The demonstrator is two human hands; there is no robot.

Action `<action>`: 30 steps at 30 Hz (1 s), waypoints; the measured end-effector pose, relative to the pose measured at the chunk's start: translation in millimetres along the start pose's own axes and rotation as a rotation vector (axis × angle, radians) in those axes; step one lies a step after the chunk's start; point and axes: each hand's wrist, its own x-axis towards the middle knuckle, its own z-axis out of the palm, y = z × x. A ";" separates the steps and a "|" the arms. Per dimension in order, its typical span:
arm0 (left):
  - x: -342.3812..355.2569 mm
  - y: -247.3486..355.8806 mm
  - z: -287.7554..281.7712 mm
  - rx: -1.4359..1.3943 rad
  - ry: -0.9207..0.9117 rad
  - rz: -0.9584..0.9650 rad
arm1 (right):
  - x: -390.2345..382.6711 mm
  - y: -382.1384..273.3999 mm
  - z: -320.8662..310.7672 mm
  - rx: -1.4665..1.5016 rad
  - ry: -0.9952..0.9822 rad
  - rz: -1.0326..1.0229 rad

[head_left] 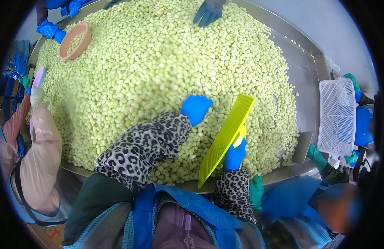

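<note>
A wide heap of pale green oval pieces [158, 62], like beans or small fruit, fills the metal table before me. My left hand [196, 110], in a blue glove, rests against the heap near its middle. Its knuckles show with the fingers curled down; whatever is under them is hidden. In its blue glove, my right hand [235, 157] grips the edge of a yellow-green ribbed scoop [225, 139]. The scoop is tilted up on its side above the near part of the heap, and its ribbed face is turned toward my left hand. Leopard-print sleeves cover both my forearms.
An orange-brown bowl [86, 39] with some pieces stands far left by a co-worker's blue-gloved hand. Another gloved hand [209, 13] touches the far heap. A co-worker at right holds a white slotted crate [337, 116]. A metal plate [302, 147] stands at the near right rim.
</note>
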 end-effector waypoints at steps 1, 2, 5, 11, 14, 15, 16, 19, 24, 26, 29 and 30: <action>-9.1 -7.4 0.1 -0.129 0.068 -0.043 | 0.3 -2.1 2.7 -0.058 -0.023 -0.005; -20.0 -9.2 -7.0 -0.313 0.080 -0.114 | -0.9 -4.6 3.6 -0.118 -0.041 -0.008; -64.3 -25.9 -24.5 -0.785 0.158 -0.304 | -5.6 -18.2 16.9 -0.199 -0.127 0.000; -144.9 -56.2 -75.9 -1.526 0.249 -0.691 | -8.3 -8.0 38.1 -0.349 -0.306 0.015; -174.8 -88.0 -96.5 -1.736 0.463 -0.678 | -19.5 -15.0 53.0 -0.497 -0.436 0.007; -179.2 -98.0 -109.4 -1.726 0.552 -0.677 | -19.0 -3.5 52.8 -0.589 -0.463 -0.090; -185.3 -111.8 -121.9 -1.707 0.651 -0.681 | -23.6 -7.3 58.7 -0.563 -0.497 -0.028; -192.1 -177.8 -142.3 -1.729 0.950 -0.662 | -31.5 -9.1 64.0 -0.632 -0.536 -0.080; -193.3 -330.6 -240.7 -1.422 1.029 -0.417 | -40.3 -28.5 77.9 -0.613 -0.621 0.015; -174.2 -312.0 -285.1 -1.210 1.311 -0.691 | -33.5 -5.7 69.1 -0.578 -0.641 -0.084; -152.1 -295.8 -269.1 -1.057 1.108 -0.662 | -33.5 -16.9 65.1 -0.586 -0.596 0.004; -147.7 -282.9 -251.0 -1.100 0.986 -0.609 | -34.7 -24.7 68.6 -0.585 -0.576 0.072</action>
